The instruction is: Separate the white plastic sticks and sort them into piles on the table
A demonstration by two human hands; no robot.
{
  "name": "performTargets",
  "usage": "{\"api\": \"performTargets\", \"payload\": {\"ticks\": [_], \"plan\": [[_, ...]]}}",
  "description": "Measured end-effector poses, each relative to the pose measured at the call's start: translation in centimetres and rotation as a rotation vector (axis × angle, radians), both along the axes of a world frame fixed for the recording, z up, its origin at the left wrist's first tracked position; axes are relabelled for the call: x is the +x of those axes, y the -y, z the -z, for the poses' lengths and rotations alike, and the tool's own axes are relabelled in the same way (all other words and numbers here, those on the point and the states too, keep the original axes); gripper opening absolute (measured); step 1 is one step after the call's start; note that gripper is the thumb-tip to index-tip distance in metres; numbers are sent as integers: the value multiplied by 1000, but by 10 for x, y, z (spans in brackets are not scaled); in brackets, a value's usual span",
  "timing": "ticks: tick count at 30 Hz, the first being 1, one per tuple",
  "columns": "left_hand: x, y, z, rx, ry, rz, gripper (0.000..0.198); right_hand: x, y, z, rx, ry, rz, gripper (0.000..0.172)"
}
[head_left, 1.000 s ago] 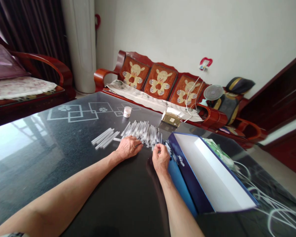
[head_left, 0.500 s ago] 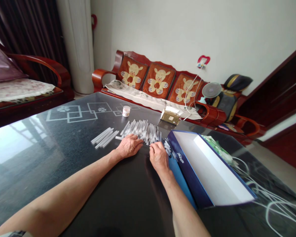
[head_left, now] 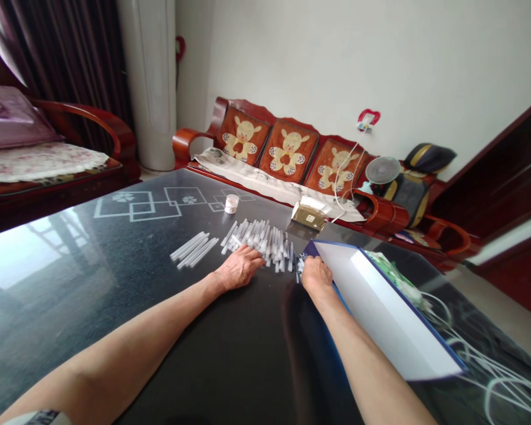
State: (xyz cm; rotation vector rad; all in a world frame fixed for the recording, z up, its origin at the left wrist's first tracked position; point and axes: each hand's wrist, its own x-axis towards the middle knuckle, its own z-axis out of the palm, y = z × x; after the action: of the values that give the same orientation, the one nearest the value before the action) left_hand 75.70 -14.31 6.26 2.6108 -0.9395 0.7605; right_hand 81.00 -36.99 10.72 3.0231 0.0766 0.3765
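Observation:
Several translucent white pen barrels (head_left: 263,236) lie in a loose pile on the dark glossy table (head_left: 230,366). My left hand (head_left: 240,267) is at the pile's near edge, its fingers curled together; a whitish barrel (head_left: 235,239) pokes out past its knuckles. Left of it, a smaller group of barrels (head_left: 194,249) lies side by side. My right hand (head_left: 317,274) is closed beside small clear and dark pen caps (head_left: 301,265), against the near left side of a blue box (head_left: 380,319) with a white inside. Its fingertips are hidden, so what they grip cannot be seen.
Behind the pile stand a small round tub (head_left: 231,204) and a tissue box (head_left: 308,216). A green-and-white packet (head_left: 393,271) and white cables (head_left: 473,354) lie right of the box. A wooden sofa (head_left: 287,159) is beyond the table.
My hands were close together with a thin dark piece between them. The right hand has moved right to the caps and box; the left stays near the pile. The view has shifted slightly.

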Motion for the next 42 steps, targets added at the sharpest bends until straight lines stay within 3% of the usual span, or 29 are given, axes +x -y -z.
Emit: {"api": "performTargets", "payload": {"ticks": [2, 4, 7, 10, 12, 15, 18, 21, 25, 29, 34, 42], "plan": [[-1, 1, -3, -9, 32, 33, 30, -8, -5, 1, 47, 43, -75, 24], [-5, 5, -7, -19, 66, 56, 28, -18, -13, 5, 210, 120, -240, 23], [-14, 12, -15, -29, 78, 109, 30, -30, -28, 16, 731, 137, -416, 27], [-22, 21, -20, -25, 46, 205, 34, -30, -41, 27, 1370, -83, -333, 37], [-23, 24, -19, -24, 23, 271, 36, -24, -47, 31, 1692, -244, -255, 39], [-23, 24, -15, -55, 19, 341, 35, -10, -49, 29, 1987, -374, -159, 26], [-20, 22, -10, -131, 27, 358, 31, 3, -46, 25, 2153, -403, -75, 18], [-13, 18, -2, -281, 37, 273, 29, 6, -41, 24, 2205, -373, -62, 22], [2, 7, 10, -466, 70, -54, 22, -3, -40, 35, 2118, -258, -144, 30], [10, -8, 12, -283, 61, -284, 25, -16, -52, 51, 1854, -98, -257, 36], [5, -7, 4, -27, 64, -356, 30, -24, -64, 56, 1535, -40, -320, 36], [-1, 7, 10, -22, -1, -336, 32, -27, -66, 50, 1275, -44, -362, 42]]}}
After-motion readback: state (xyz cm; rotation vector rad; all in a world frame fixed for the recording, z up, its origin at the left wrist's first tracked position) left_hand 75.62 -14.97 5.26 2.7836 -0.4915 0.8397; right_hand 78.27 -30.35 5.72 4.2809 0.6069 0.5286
